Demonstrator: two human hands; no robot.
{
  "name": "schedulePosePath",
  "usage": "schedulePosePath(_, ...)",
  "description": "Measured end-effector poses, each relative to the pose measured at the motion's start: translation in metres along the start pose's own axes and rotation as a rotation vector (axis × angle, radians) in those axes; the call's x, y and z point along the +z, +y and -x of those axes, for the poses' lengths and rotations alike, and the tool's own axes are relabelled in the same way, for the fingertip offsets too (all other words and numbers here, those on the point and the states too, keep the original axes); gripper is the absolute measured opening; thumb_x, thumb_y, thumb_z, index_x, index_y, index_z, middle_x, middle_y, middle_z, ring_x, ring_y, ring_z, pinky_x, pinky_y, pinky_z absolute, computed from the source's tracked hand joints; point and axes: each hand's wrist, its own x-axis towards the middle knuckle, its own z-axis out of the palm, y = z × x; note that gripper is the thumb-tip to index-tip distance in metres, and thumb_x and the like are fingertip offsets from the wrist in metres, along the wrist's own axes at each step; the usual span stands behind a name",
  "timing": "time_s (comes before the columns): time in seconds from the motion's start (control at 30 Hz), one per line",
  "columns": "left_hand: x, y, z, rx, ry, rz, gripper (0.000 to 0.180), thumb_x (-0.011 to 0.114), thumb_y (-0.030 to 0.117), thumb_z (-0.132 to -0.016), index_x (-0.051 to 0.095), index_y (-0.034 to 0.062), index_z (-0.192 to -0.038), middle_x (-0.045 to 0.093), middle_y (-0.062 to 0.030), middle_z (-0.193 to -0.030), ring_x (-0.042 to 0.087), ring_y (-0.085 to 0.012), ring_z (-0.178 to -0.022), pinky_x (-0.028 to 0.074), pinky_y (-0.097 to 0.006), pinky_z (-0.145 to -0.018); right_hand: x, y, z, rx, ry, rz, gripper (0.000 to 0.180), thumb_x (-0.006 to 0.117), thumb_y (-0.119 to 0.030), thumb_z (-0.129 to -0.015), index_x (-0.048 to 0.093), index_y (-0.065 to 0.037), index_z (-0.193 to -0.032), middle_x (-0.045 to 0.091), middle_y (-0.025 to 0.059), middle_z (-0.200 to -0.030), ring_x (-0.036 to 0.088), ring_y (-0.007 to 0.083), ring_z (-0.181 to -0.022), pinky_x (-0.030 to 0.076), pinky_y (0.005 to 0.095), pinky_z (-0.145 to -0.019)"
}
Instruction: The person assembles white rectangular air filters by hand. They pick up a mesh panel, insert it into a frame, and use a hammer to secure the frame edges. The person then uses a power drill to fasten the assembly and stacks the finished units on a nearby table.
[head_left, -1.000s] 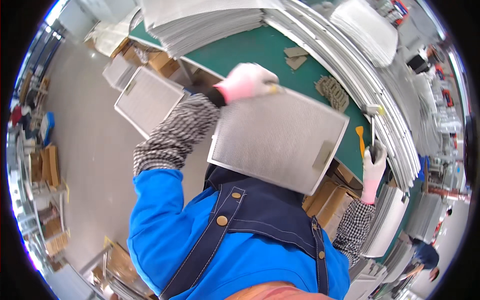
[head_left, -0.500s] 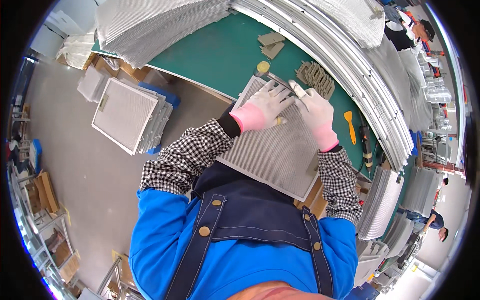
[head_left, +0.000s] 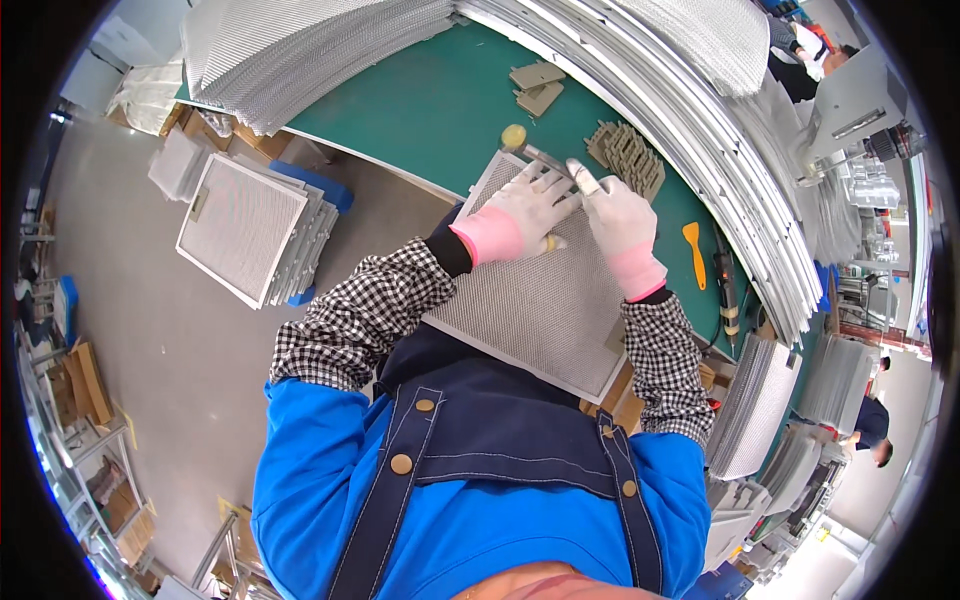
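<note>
A grey mesh panel (head_left: 530, 315) with a thin metal frame lies slanted over the table's near edge, against my front. My left hand (head_left: 528, 212), in a white glove with a pink cuff, rests flat on its upper part with the fingers apart. Close beside it, my right hand (head_left: 618, 222), gloved alike, is bent at the panel's upper right edge, its fingers closed together. Whatever is in them is hidden. Just beyond the fingertips lies a mallet (head_left: 513, 137) with a round yellow face and a grey metal part; the rest of it is covered.
Small grey-brown plates (head_left: 630, 158) lie piled beyond my right hand, and a few more plates (head_left: 538, 88) farther back. An orange scraper (head_left: 695, 255) and a black corded tool (head_left: 728, 290) are to the right. Stacked mesh sheets (head_left: 320, 50) and metal frames (head_left: 690, 110) border the green table.
The whole view has shifted slightly left. My hands keep nearly the same places on the panel. At the upper right, a pale flat piece has come into view near a co-worker.
</note>
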Motion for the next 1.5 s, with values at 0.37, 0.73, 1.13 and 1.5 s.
schedulePosePath(0.37,-0.001,0.002,-0.002,0.002,-0.035,0.011,0.071,0.065,0.043,-0.088,0.043,0.0015,-0.141,0.042,-0.0216,-0.146,0.036,-0.0364,-0.140,0.026,-0.053,-0.118,-0.015,-0.017,0.003,0.067,-0.106,0.075,0.053,0.060,-0.016,-0.087,0.057,-0.032,-0.137,0.055,0.0033,-0.081,0.063,0.0207,-0.066,0.054,0.0356,-0.056)
schedulePosePath(0.73,-0.016,0.010,-0.006,-0.079,0.048,0.042,0.051,0.071,0.033,-0.083,0.061,0.0109,-0.128,0.057,-0.0152,-0.115,0.054,-0.0318,-0.115,0.039,-0.048,-0.104,-0.048,0.024,0.035,0.486,-0.088,-0.081,0.040,0.055,-0.030,-0.097,0.053,-0.035,-0.136,0.063,0.0078,-0.101,0.067,0.0331,-0.083,0.055,0.0450,-0.072)
schedulePosePath(1.13,-0.123,0.044,0.041,-0.092,0.234,0.174,0.019,0.069,0.025,-0.088,0.066,0.0108,-0.100,0.069,-0.0107,-0.086,0.069,-0.0300,-0.080,0.054,-0.040,-0.073,-0.038,0.117,0.176,0.935,-0.172,-0.441,0.043,0.067,-0.017,-0.088,0.061,-0.002,-0.128,0.069,0.0221,-0.116,0.067,0.0331,-0.110,0.050,0.0370,-0.095)
schedulePosePath(1.5,-0.235,-0.033,0.147,-0.738,0.580,0.232,0.039,0.058,0.012,-0.095,0.059,-0.0016,-0.131,0.066,-0.0186,-0.123,0.065,-0.0253,-0.108,0.051,-0.035,-0.092,-0.080,0.212,0.160,0.792,0.514,-0.123,0.035,0.066,-0.020,-0.089,0.064,-0.004,-0.121,0.065,0.0173,-0.118,0.059,0.0361,-0.113,0.047,0.0412,-0.097)
